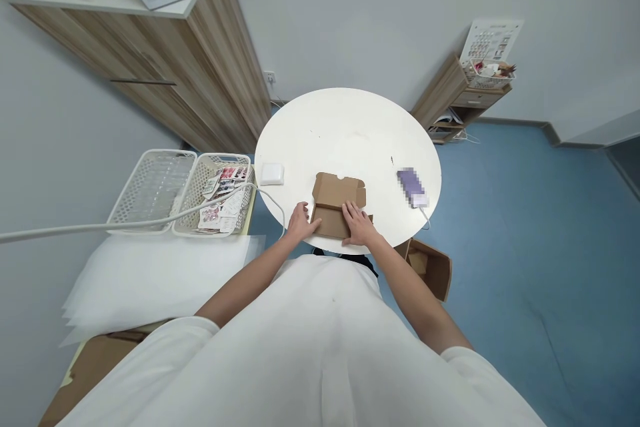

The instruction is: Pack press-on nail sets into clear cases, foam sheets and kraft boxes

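An unfolded cardboard mailer box (336,191) lies on the round white table (345,120) near its front edge, lid flap laid back away from me. At the box's left front corner is my left hand (301,224), its thumb reaching onto the cardboard and its fingers apart along the left side. Flat across the right part of the box rests my right hand (358,221), fingers stretched out over the fold. A square white packet (272,174) lies left of the box. To the right is a blurred purple phone-like object (411,183) with a cable.
White plastic baskets (213,195), one with printed cards, stand at the left beside stacked translucent sheets (165,273). A white cable (125,225) crosses in front of them. An open carton (434,270) sits below the table's right edge. Wooden cabinets stand behind, left and right.
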`<state>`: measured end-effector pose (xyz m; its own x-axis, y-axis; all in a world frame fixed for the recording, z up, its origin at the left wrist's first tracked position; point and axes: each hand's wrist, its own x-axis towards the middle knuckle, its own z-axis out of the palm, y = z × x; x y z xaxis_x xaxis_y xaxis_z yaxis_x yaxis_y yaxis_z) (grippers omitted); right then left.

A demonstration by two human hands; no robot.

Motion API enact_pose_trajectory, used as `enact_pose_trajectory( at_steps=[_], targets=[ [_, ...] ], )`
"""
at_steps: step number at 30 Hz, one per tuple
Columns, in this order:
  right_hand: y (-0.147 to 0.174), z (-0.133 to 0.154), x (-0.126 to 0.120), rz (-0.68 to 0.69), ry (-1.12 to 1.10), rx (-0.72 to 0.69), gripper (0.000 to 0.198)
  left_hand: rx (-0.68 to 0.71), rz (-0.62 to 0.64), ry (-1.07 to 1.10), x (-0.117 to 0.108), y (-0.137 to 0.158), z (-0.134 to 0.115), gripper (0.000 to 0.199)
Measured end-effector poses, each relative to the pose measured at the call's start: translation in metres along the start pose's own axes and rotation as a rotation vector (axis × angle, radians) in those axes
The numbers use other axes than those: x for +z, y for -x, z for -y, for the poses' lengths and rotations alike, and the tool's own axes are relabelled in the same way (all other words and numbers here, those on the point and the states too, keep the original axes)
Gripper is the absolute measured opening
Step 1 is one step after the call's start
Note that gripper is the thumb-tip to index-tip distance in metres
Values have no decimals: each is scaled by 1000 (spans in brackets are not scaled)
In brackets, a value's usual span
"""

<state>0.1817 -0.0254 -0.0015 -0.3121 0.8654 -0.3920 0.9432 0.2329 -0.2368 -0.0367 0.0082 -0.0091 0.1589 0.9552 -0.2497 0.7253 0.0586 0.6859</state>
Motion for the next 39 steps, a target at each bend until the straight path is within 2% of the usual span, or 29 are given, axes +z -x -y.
enact_pose_trajectory(
  at_steps=[2,4,8,13,19,22,26,30,34,39],
  targets=[
    [1,-3,-1,2,7,-2,125,104,33,-24,-8,5,2,86],
    [1,-5,-1,5,15,-4,125,213,122,-123,-15,5,2,104],
    [1,-11,-2,7,35,-33,125,317,286,-351,-19,-4,-5,123],
    [-1,-17,-2,-7,42,-52,125,313,350,-453,-12,-20,-15,125],
    [5,-14,1,-85,-36,-29,120,313,361,-427,-8,-25,-17,116],
    [22,-19,7,-239,-235,92,109,318,357,-414,-6,-25,-17,115],
    [51,-34,22,-487,-794,420,92,324,357,-389,-2,-26,-17,116],
    [63,-47,28,-520,-1376,674,70,322,359,-373,0,-27,-20,117],
    [56,-47,21,-462,-1604,719,60,322,372,-378,1,-26,-24,115],
    [45,-37,11,-414,-1635,608,58,328,368,-393,3,-27,-25,113]
  ],
)
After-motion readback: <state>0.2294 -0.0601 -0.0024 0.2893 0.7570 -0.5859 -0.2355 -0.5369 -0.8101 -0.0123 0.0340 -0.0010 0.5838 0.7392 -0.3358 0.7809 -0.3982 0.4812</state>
